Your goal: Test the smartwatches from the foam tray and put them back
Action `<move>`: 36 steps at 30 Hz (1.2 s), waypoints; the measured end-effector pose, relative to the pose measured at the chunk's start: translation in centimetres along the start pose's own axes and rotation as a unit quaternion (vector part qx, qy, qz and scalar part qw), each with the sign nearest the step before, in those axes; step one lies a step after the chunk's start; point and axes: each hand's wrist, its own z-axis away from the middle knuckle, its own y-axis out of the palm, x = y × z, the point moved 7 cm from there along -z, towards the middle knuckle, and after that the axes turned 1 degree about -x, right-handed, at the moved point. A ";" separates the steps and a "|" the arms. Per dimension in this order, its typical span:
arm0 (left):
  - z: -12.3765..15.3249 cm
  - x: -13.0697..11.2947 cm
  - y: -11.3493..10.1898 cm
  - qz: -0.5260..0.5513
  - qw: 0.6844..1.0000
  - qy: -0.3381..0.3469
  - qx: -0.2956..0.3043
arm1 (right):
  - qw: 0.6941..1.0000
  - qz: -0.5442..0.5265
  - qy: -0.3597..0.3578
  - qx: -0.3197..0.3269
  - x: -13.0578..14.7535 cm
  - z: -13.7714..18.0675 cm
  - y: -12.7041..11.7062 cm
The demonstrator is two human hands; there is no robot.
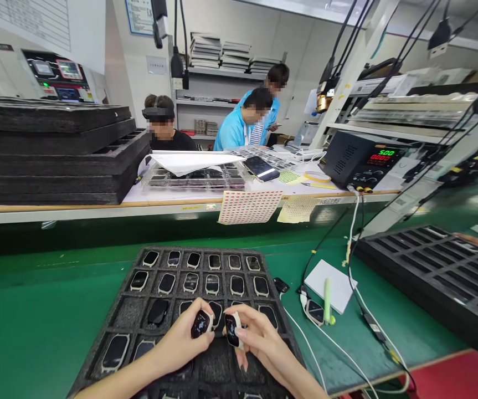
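Observation:
Over a black foam tray (124, 313), my left hand (189, 335) is closed around a smartwatch body (201, 323) without a strap, its screen lit. To the right of it, my right hand (259, 335) pinches a second smartwatch body (231, 330), also lit and with a pale case. The two watches are close together but apart. Around them, the tray's compartments hold several similar watch bodies with dark screens, such as the watch (116, 352) at lower left. One dark piece (158, 311) lies face down or lacks a pale rim; I cannot tell which.
Right of the tray are a cabled watch (315, 312), a green pen (327, 299) and a white pad (330, 285). Cables run along the bench. A power supply (361, 160), phone (261, 168) and foam stack (47, 155) occupy the shelf. Another foam tray (430, 271) lies right. Three people are beyond.

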 end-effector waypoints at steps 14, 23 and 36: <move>0.0 -0.4 -0.3 -0.006 1.000 0.003 0.021 | 1.000 0.017 0.004 -0.001 0.3 -0.1 0.0; 0.4 -0.9 -1.2 -0.034 0.999 0.024 -0.012 | 1.000 0.019 -0.013 0.010 0.5 0.0 0.1; 0.7 0.3 -0.1 0.177 0.980 -0.088 0.037 | 0.999 -0.019 0.029 0.029 -0.3 -0.3 0.6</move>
